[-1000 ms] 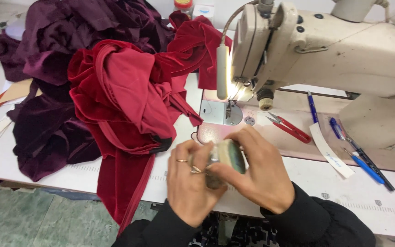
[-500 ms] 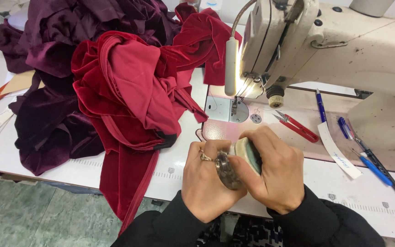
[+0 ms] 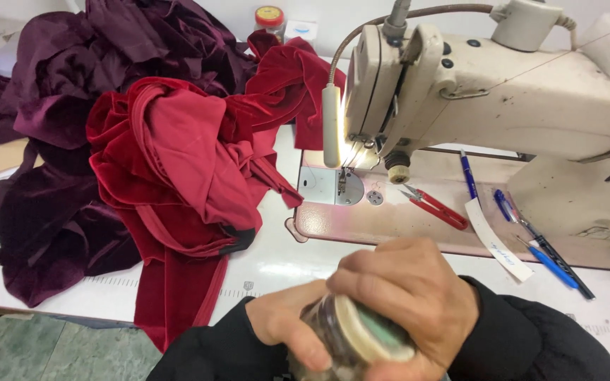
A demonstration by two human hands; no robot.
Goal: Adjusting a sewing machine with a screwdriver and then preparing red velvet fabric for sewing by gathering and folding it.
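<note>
Both hands meet low at the frame's bottom edge: the left hand (image 3: pixel 287 331) cups a small jar (image 3: pixel 351 342) from below, the right hand (image 3: pixel 407 300) is curled tight over its pale lid. The jar's base is cut off and its contents are unclear. Red cloth (image 3: pixel 178 169) is heaped beside the sewing machine (image 3: pixel 503 92).

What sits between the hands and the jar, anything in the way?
Nothing visible. Both hands are already on the jar: the right hand wraps its pale lid end and the left hand grips its body from the other side. The red fabric lies apart on the table.
</note>
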